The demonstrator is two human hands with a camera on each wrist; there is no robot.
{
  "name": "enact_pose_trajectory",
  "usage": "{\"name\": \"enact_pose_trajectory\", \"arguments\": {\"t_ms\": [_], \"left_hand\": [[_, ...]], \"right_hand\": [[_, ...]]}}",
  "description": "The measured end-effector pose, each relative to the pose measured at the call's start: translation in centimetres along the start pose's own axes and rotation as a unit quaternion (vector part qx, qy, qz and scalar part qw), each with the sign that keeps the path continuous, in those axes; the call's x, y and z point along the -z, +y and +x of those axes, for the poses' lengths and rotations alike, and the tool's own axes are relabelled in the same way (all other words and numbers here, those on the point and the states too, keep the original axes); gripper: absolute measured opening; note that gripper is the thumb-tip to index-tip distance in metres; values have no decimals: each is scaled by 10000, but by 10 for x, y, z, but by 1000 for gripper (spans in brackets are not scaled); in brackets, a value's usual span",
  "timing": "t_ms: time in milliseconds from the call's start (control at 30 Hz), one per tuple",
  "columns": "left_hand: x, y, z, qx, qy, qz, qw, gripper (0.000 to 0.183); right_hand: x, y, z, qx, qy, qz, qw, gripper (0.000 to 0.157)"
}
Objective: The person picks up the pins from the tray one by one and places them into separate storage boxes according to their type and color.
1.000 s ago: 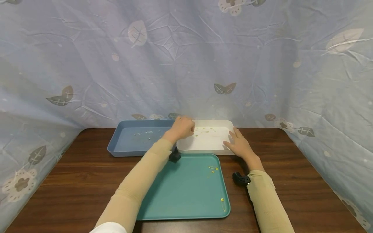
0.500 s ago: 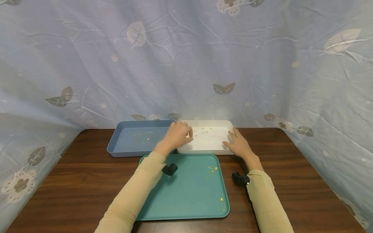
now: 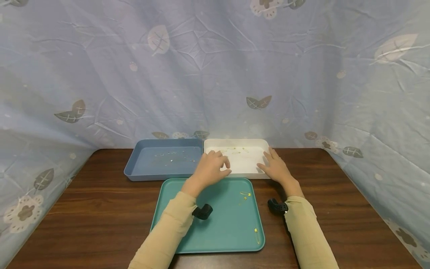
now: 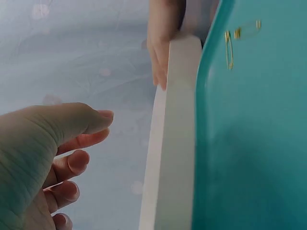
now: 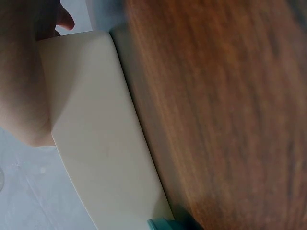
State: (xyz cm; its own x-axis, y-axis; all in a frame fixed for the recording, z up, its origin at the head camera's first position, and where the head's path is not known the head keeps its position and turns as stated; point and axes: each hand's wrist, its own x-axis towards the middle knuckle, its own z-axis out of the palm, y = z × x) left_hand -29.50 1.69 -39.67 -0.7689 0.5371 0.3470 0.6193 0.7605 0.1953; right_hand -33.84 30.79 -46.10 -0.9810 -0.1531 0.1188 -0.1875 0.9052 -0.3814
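Note:
My left hand [image 3: 211,169] hovers over the front left of the white tray [image 3: 246,168]. Its fingers are loosely bent, and the left wrist view shows nothing between thumb [image 4: 88,120] and fingertips. My right hand [image 3: 276,167] rests with spread fingers on the white tray's right rim. Several gold safety pins [image 3: 236,152] lie toward the back of that tray. On the teal tray [image 3: 215,239] in front are gold safety pins: one near the right front corner [image 3: 256,236], others near the right back [image 3: 245,194]. The left hand covers part of the white tray.
To the left of the white tray stands a blue tray [image 3: 144,173] with several small silver-looking pins [image 3: 171,160] in it. All trays sit on a brown wooden table [image 3: 84,209]. A patterned cloth [image 3: 215,74] hangs behind the table.
My left hand has drawn back from the far side of the trays toward the front, and its fingers have loosened. The right hand has stayed on the white tray's rim.

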Motion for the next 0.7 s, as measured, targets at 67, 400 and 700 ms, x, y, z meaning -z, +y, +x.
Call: {"name": "enact_pose_trajectory", "arguments": {"t_ms": [67, 400, 700], "left_hand": [[-4, 4, -2, 40, 17, -156, 9999, 12], [-18, 21, -8, -49, 51, -354, 9993, 9], [-34, 31, -8, -382, 13, -34, 9993, 10]], "right_hand": [[-1, 0, 0, -5, 4, 6, 10000, 71], [0, -2, 1, -3, 39, 47, 10000, 71], [0, -2, -1, -61, -12, 58, 10000, 71]]}}
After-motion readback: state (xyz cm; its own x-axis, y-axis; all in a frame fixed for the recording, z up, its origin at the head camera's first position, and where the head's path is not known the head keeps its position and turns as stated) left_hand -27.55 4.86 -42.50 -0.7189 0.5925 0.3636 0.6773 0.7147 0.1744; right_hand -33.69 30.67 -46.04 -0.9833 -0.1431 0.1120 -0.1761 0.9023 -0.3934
